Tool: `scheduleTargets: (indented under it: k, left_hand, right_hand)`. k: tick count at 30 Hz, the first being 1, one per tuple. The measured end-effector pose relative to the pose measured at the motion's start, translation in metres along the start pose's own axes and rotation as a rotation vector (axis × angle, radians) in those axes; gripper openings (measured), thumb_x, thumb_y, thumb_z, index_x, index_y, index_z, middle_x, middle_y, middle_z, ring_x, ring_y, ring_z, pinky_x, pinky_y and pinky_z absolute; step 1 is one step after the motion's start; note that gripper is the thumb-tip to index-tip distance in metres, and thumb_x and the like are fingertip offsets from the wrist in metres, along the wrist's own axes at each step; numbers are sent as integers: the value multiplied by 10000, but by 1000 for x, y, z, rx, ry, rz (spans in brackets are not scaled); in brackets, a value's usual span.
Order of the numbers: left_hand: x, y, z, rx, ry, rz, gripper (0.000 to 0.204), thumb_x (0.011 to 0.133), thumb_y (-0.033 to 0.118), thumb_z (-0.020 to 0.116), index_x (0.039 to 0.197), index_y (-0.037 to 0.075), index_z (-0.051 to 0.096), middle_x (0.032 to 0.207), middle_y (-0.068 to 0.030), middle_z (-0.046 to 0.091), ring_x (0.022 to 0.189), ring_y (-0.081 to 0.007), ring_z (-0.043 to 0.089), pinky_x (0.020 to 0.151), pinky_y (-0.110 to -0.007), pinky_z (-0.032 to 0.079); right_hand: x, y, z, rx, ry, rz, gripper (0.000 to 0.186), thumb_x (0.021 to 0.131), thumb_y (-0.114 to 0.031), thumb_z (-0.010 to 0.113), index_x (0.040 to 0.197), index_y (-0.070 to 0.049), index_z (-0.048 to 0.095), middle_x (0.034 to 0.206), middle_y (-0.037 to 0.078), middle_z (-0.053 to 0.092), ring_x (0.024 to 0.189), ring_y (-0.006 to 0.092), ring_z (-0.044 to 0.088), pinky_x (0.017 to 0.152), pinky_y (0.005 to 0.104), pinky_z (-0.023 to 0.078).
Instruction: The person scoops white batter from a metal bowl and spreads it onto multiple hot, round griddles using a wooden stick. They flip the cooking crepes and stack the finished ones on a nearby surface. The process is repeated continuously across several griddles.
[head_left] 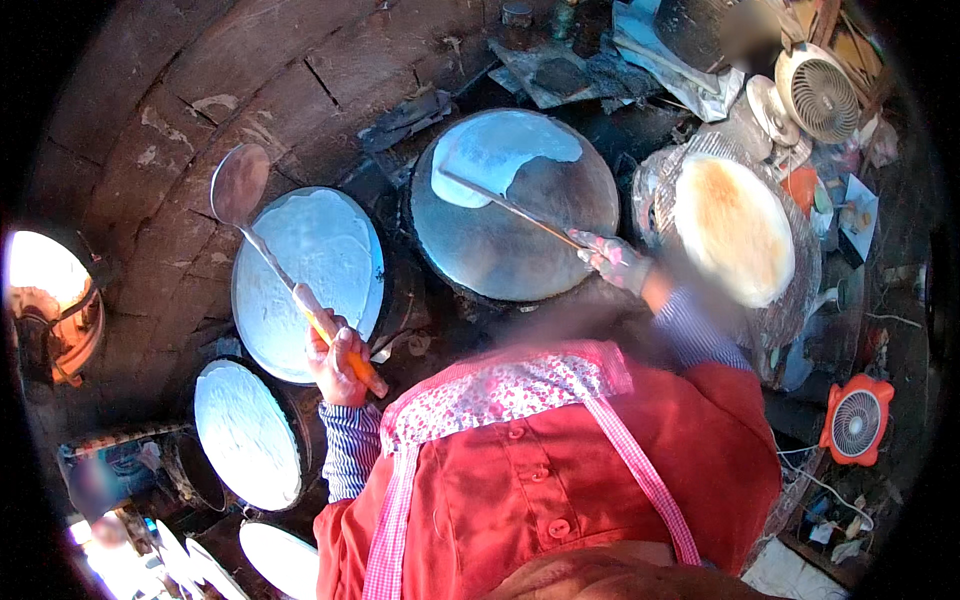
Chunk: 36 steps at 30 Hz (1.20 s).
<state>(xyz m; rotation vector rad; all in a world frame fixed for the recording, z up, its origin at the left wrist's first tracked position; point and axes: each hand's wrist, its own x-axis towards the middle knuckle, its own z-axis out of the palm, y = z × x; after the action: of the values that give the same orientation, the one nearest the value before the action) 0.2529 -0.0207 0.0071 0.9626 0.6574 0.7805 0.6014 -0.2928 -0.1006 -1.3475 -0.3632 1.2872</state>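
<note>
My left hand (343,362) is closed round the orange handle of a ladle (240,186). Its round bowl is raised over the far edge of a left-hand round pan covered with white batter (312,285). In my right hand (614,262) is a thin-handled spreader (510,206), whose far end rests in wet white batter (530,140). This batter covers only the far part of a large round griddle (480,250); the near part is dark and bare. The spreader's head is hard to make out against the batter.
A browned round flatbread (735,232) lies at right on a round rack. Nearer left stand a pan with white contents (248,435) and another white disc (280,560). A white fan (818,95) and an orange fan (857,420) stand right. A brick wall (230,60) curves behind.
</note>
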Motion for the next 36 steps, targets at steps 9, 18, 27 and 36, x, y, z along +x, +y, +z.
scheduleTargets:
  k: [9, 18, 27, 36]
  left_hand:
    - [-31, -1, 20, -11, 127, 95, 339, 765, 27, 511, 1079, 49, 385, 749, -11, 434, 567, -89, 426, 447, -225, 409]
    - [-74, -25, 48, 8, 311, 170, 334, 771, 43, 529, 1074, 65, 393, 732, 1, 437, 560, -81, 425, 445, -227, 408]
    - [-116, -39, 77, 17, 476, 244, 322, 758, 33, 536, 1053, 50, 408, 712, -11, 446, 553, -90, 441, 449, -227, 408]
    - [-156, -52, 85, -17, 608, 309, 285, 764, 34, 540, 1019, 56, 415, 731, -14, 453, 561, -88, 445, 451, -226, 413]
  right_hand:
    - [109, -48, -62, -51, -83, 4, 388, 847, -153, 378, 1226, -74, 391, 887, 37, 494, 686, 102, 472, 617, 232, 413]
    - [60, -43, -83, 278, -395, 324, 666, 644, -65, 461, 1293, -77, 317, 852, 42, 459, 602, 79, 436, 536, 163, 393]
    - [155, -120, -93, -408, -461, 198, 488, 790, -57, 502, 1262, -127, 397, 865, -21, 498, 653, 54, 473, 454, 126, 365]
    - [104, -149, -96, -404, -713, 422, 394, 860, -126, 348, 1249, -112, 409, 783, 2, 514, 571, 50, 459, 405, 159, 343]
